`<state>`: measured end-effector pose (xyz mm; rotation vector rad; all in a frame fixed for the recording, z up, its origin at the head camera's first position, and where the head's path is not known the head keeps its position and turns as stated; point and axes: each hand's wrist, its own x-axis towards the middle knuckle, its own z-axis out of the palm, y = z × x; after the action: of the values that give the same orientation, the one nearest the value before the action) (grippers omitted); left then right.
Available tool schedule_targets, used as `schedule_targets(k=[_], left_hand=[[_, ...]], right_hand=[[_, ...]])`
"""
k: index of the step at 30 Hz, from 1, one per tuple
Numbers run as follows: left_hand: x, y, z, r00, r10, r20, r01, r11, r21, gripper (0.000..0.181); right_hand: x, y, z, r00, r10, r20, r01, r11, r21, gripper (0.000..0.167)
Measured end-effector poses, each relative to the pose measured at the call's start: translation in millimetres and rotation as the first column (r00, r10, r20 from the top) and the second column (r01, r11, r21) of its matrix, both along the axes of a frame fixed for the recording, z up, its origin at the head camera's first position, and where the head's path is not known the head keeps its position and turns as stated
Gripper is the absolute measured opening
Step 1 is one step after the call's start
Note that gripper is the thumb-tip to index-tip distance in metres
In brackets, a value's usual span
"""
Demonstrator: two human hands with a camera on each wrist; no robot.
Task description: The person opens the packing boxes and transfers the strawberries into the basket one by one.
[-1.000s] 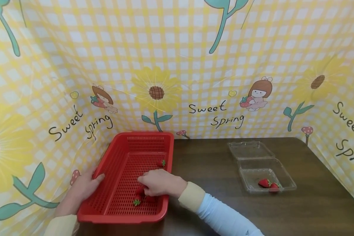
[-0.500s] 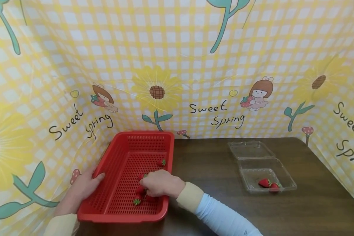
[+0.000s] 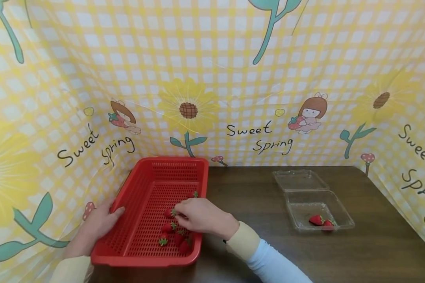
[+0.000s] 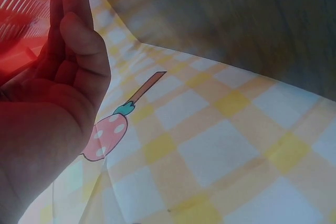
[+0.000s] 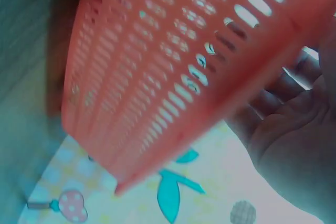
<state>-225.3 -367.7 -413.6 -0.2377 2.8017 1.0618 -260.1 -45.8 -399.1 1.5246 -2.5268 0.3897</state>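
Observation:
A red slotted plastic basket (image 3: 156, 261) stands at the left of the table. My left hand (image 3: 99, 224) holds its left rim, thumb on the inner side. In the left wrist view, the fingers of my left hand (image 4: 71, 56) lie along the basket wall (image 4: 23, 19). My right hand (image 3: 203, 216) reaches over the right rim and pinches a strawberry (image 3: 169, 213) by its leafy end, its fingertips partly hidden. Several more strawberries (image 3: 168, 227) lie on the basket floor nearer to me, another strawberry (image 3: 192, 195) farther back. The right wrist view shows my right hand (image 5: 294, 114) beside the basket wall (image 5: 157, 66).
A clear hinged plastic box (image 3: 343, 214) lies open at the right of the dark wooden table (image 3: 244, 204), with two strawberries (image 3: 316, 220) inside. Yellow checked cloth (image 3: 248, 78) hangs behind and on both sides, close to the basket's left side.
My right hand has shifted slightly right and back, uncovering strawberries in the basket's near right corner. The left hand keeps its hold on the rim.

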Motion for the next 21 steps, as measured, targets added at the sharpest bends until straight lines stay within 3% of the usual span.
schedule_targets(k=[10,18,21], left_hand=[[-1.0,-3.0,-2.6,1.0,-0.008,-0.004,0.008,1.0,0.002,0.056],[-3.2,-3.6,-4.7,1.0,-0.01,-0.001,0.01,1.0,-0.005,0.055],[-5.2,-3.6,-2.3,1.0,-0.01,-0.012,0.01,1.0,-0.007,0.055]], right_hand=[[8.0,31.7,20.0,0.999,-0.042,-0.01,0.04,0.991,-0.127,0.014],[7.7,59.9,17.6,0.996,-0.094,0.003,0.093,0.977,-0.193,0.011],[4.2,71.8,18.8,0.992,-0.123,-0.029,0.114,0.968,-0.222,0.009]])
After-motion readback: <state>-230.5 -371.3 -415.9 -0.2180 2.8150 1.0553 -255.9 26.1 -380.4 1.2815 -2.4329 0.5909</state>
